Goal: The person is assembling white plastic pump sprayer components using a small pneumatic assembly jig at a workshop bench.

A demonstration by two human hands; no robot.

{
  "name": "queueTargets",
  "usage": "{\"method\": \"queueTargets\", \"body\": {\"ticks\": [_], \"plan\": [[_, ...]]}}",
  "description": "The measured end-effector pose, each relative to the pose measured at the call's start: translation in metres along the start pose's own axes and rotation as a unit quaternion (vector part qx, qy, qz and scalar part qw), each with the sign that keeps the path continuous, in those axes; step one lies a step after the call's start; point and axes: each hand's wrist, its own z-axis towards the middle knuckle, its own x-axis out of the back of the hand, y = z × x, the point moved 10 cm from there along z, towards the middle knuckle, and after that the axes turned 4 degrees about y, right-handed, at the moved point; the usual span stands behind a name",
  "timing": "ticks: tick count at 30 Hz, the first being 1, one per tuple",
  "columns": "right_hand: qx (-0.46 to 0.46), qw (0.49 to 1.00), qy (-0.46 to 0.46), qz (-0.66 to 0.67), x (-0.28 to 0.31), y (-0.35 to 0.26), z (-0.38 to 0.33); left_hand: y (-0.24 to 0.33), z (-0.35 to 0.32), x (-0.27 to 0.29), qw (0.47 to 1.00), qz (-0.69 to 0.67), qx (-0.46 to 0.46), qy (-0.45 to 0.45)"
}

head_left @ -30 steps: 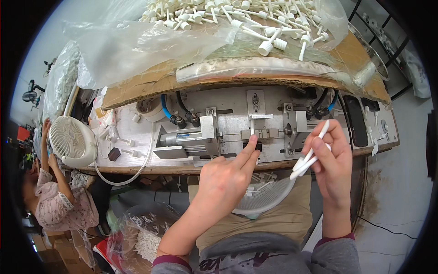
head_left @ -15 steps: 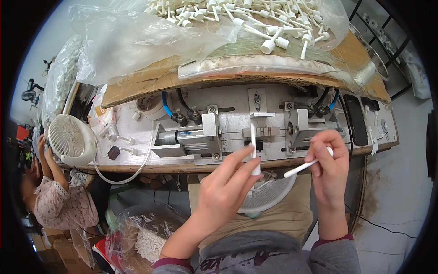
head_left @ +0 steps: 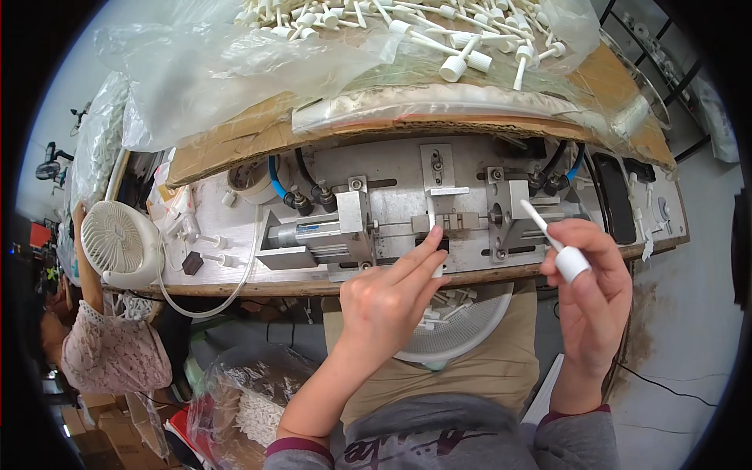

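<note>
Between the fingers of my left hand (head_left: 384, 301) is a white applicator cap, its slim rod (head_left: 431, 210) pointing away from me at the small metal fixture block (head_left: 458, 222). The fingers hide most of this piece, so I cannot tell whether it sits in the fixture. My right hand (head_left: 591, 286), raised at the right above the bench's front edge, pinches a second white applicator cap (head_left: 573, 265). Its ribbed cap is toward me, and its rod slants up and left. A metal air cylinder (head_left: 317, 233) lies left of the fixture, another cylinder mount (head_left: 511, 219) right.
Many white applicator caps (head_left: 470, 59) lie piled on cardboard (head_left: 235, 149) behind the fixture. A white basket (head_left: 478, 337) with white pieces rests at my lap. A fan (head_left: 121, 243) stands left, a phone (head_left: 613, 200) right. Another person (head_left: 117, 345) is at the far left.
My left hand has moved its applicator cap slightly forward to the fixture. My right hand has shifted right and turned its piece, so the rod now points up and left.
</note>
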Motion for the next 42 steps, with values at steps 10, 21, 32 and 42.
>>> {"method": "queueTargets", "body": {"ticks": [10,21,32,42], "plan": [[0.228,0.882,-0.107,-0.399,-0.049,-0.001,-0.019,0.011,0.034,0.052,0.99,-0.137,0.013,0.033],[0.277,0.709,-0.235,-0.605,-0.115,0.054,-0.023,-0.004,0.175,0.037,0.982,0.002,-0.133,0.133],[0.344,0.685,-0.183,-0.615,-0.112,0.038,-0.016,-0.013,0.164,0.037,0.994,-0.043,-0.044,0.094],[0.324,0.676,-0.213,-0.626,-0.116,0.041,-0.017,-0.042,0.203,-0.001,0.998,0.028,0.057,-0.002]]}}
